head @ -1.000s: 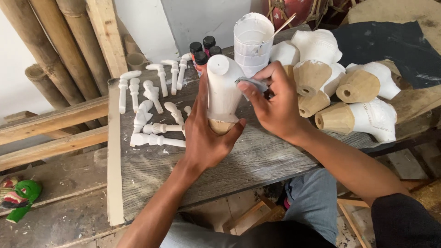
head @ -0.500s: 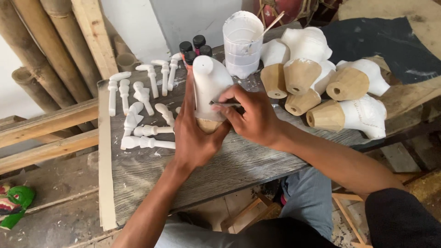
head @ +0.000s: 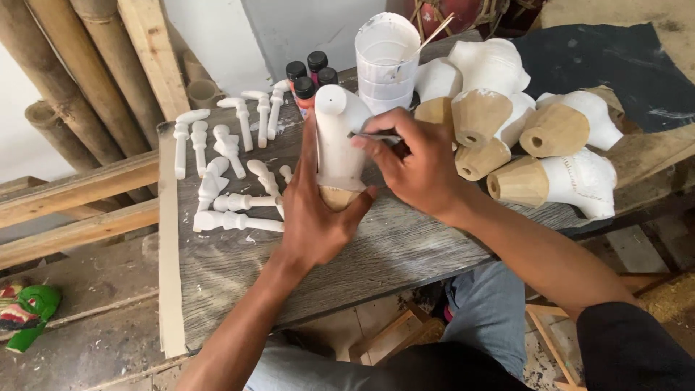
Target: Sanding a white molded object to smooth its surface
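Observation:
My left hand [head: 316, 210] grips the bare wooden base of a white-painted wooden figure body [head: 339, 137] and holds it upright over the grey wooden board [head: 376, 253]. My right hand [head: 416, 163] pinches a thin brush [head: 373, 135] against the figure's right side. Just behind stand a white plastic cup [head: 386, 61] with a stick in it and three small black-capped paint bottles [head: 308, 76].
Several small white carved limb pieces [head: 224, 170] lie on the board's left part. Several white-painted bodies with bare wooden bases [head: 536, 137] are piled at the right. Bamboo poles [head: 65, 80] and planks lean at the left. A green painted piece [head: 29, 308] lies on the floor.
The view has shifted slightly. My right hand has slid the brush along the figure's side while my left hand keeps holding the base.

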